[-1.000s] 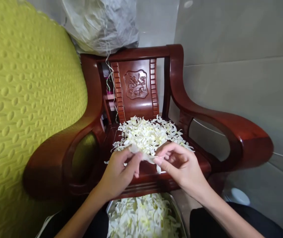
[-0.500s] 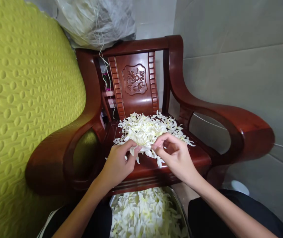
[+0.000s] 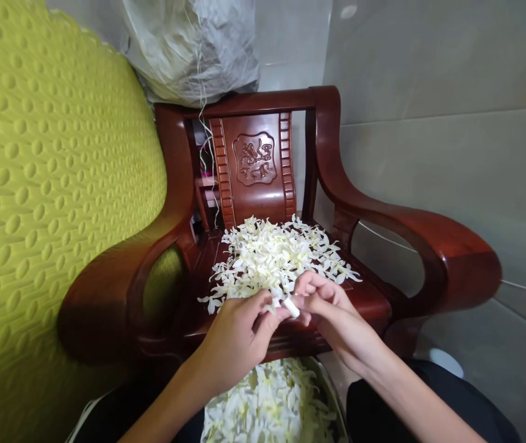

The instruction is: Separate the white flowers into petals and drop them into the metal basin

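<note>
1. Yellow-green cushion (image 3: 36,215): fills the left side, against the chair's left armrest.
2. Wooden armchair (image 3: 429,246): carries the work; its seat front edge lies directly under both hands.
3. Grey plastic bag (image 3: 193,43): sits behind the chair's top rail.
4. Loose flower pile (image 3: 272,255): spread over the middle and rear of the seat.
5. Metal tray (image 3: 331,394): below the seat front edge, filled with more white flowers.
6. Left hand (image 3: 235,341): fingers curled, thumb and forefinger pinched on one end of the white petal piece (image 3: 291,306).
7. Right hand (image 3: 336,317): likewise closed, fingertips pinching the opposite end.
8. The petal piece: held between both hands just above the seat front edge. Judged very light, soft and easily torn; grip lightly at its ends with fingertips only.
</note>
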Motion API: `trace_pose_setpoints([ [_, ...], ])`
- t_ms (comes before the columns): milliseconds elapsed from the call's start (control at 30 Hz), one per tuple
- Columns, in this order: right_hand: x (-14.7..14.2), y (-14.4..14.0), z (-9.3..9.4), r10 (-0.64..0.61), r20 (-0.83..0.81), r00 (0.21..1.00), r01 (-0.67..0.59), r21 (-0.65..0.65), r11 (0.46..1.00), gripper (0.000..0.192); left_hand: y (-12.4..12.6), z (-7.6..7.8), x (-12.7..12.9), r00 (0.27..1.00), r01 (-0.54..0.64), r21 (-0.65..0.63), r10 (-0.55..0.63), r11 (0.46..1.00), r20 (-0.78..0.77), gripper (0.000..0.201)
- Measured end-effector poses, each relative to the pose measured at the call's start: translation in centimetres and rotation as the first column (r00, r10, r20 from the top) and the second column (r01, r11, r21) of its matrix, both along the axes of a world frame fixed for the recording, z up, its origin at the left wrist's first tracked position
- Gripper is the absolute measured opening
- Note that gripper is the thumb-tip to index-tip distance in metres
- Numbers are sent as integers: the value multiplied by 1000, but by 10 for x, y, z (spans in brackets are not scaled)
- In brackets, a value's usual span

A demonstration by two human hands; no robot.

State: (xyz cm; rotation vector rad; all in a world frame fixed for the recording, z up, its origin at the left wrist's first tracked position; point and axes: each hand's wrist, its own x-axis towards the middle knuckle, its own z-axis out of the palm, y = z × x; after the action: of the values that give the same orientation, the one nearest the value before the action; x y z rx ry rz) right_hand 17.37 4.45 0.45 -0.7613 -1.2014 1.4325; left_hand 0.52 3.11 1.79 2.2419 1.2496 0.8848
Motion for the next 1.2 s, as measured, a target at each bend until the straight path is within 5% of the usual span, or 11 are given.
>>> trace_pose_setpoints([
  [100, -2, 4, -6, 69, 8, 998, -68, -50, 996, 7, -9, 4, -1, 999, 40, -20, -40, 999, 10, 19],
  [267, -1, 7, -7, 45, 66, 997, -48, 51, 998, 9, -13, 5, -4, 998, 1, 24, 0, 1000, -69, 20],
  [467, 4, 3, -3, 252, 32, 967, -254, 90, 963, 11, 2, 2, -12, 986, -91, 68, 99, 994, -131, 25],
  [700, 1, 10, -12, 25, 131, 991, -34, 66, 997, 9, 2, 1, -9, 976, -88, 65, 99, 994, -195, 28],
  [833, 0, 7, -11, 127, 27, 992, -128, 41, 991, 7, 5, 0, -9, 944, -154, 132, 185, 979, -274, 26],
  [1033, -8, 5, -12, 119, 24, 993, -119, 19, 993, 17, 14, -3, -10, 913, -171, 168, 220, 971, -343, 28],
  [1200, -9, 8, -19, 36, 54, 998, -36, -6, 999, 20, 16, -3, -5, 969, -125, 78, 138, 989, -203, 22],
])
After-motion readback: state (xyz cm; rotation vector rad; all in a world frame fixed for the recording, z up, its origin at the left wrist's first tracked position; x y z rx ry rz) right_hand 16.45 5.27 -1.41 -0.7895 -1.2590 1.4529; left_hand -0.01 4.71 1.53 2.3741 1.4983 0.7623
